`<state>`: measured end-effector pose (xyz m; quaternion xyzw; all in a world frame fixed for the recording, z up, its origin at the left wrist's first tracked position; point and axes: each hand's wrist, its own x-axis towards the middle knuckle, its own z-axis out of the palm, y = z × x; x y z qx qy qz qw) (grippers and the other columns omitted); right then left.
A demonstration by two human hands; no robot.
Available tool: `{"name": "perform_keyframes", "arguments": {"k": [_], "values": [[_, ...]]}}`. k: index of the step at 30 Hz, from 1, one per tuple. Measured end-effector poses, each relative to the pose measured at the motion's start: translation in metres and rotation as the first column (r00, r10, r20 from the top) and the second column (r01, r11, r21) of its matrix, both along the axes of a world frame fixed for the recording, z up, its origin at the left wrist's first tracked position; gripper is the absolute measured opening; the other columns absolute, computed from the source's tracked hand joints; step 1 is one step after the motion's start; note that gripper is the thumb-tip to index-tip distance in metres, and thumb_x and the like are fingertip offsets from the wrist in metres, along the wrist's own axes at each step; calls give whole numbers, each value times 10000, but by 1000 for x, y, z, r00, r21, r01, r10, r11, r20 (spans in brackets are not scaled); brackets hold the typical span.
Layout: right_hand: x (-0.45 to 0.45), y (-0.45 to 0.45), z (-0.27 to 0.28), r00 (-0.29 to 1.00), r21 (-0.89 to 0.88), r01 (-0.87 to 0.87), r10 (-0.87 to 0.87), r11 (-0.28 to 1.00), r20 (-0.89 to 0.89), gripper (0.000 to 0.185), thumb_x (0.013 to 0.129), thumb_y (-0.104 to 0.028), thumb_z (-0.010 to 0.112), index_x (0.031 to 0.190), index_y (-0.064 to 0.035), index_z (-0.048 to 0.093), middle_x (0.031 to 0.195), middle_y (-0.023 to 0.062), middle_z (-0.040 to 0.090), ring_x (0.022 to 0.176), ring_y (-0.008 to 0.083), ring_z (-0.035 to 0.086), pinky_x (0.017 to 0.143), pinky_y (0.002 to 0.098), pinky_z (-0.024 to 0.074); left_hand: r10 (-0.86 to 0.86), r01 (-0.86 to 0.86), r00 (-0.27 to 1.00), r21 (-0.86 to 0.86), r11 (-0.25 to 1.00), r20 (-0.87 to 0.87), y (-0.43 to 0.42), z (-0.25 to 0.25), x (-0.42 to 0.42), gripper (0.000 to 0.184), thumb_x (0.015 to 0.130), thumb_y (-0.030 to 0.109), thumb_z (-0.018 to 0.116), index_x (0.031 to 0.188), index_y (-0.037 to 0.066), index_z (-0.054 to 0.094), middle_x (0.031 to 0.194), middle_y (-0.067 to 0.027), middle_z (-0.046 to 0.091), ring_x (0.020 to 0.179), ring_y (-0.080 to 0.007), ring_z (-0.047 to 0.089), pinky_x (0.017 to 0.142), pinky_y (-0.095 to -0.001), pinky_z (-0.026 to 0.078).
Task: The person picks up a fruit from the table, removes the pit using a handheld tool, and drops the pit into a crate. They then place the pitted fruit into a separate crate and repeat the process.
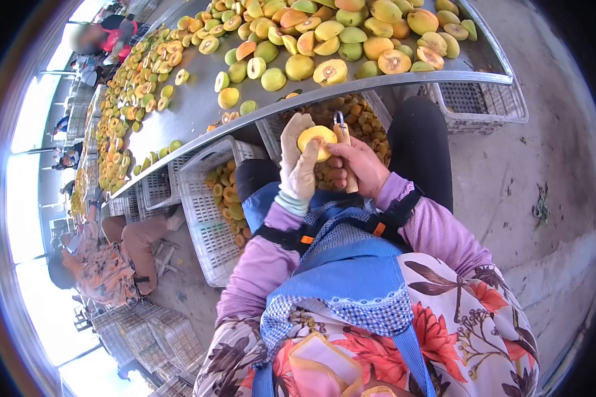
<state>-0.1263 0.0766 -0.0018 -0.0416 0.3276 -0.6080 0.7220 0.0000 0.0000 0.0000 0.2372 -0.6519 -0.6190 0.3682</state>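
Note:
My left hand [295, 165], in a pale glove, is closed around a yellow peach half [314, 137] with its cut face toward me. My right hand [365, 167] is bare and wraps the wooden handle of a pitting tool [342, 134], whose curved metal end points up and away. The right thumb and fingertips come close to the fruit's right edge; whether they touch it I cannot tell. Both hands are over my lap, just in front of the metal table [271, 111]. Beneath them, a crate holds many cut peach pieces [361, 122].
Halved and whole peaches [300, 67] cover much of the table, whose raised metal rim runs across in front of me. A white crate [208, 218] with fruit stands at my left, another crate [473, 99] at the right. A seated co-worker [112, 258] is at far left.

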Motion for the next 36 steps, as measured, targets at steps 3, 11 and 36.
{"name": "perform_keyframes", "arguments": {"k": [3, 11, 36], "values": [[10, 2, 0, 984, 41, -4, -3, 999, 177, 137, 879, -132, 533, 935, -116, 409, 626, -12, 421, 467, 89, 399, 394, 251, 350, 167, -154, 985, 203, 967, -49, 12, -15, 0, 404, 951, 222, 441, 1309, 65, 336, 1292, -130, 450, 1011, -226, 543, 827, -347, 490], [7, 5, 1, 997, 7, -77, 78, 997, -11, 127, 897, -147, 512, 948, -71, 423, 635, -10, 431, 479, 62, 411, 392, 225, 332, 213, -61, 959, 600, 798, -186, 19, 3, -4, 413, 987, 354, 323, 1258, 52, 396, 1150, -152, 551, 947, -255, 583, 790, -363, 517], [20, 5, 0, 392, -119, -353, 32, 928, -919, 288, 820, -128, 532, 1008, 56, 416, 765, 248, 569, 721, 385, 604, 634, 408, 489, 376, -281, 924, 543, 791, -70, -1, 9, -16, 201, 899, 198, 477, 981, 19, 520, 968, -146, 598, 859, -291, 613, 713, -428, 549]]}}
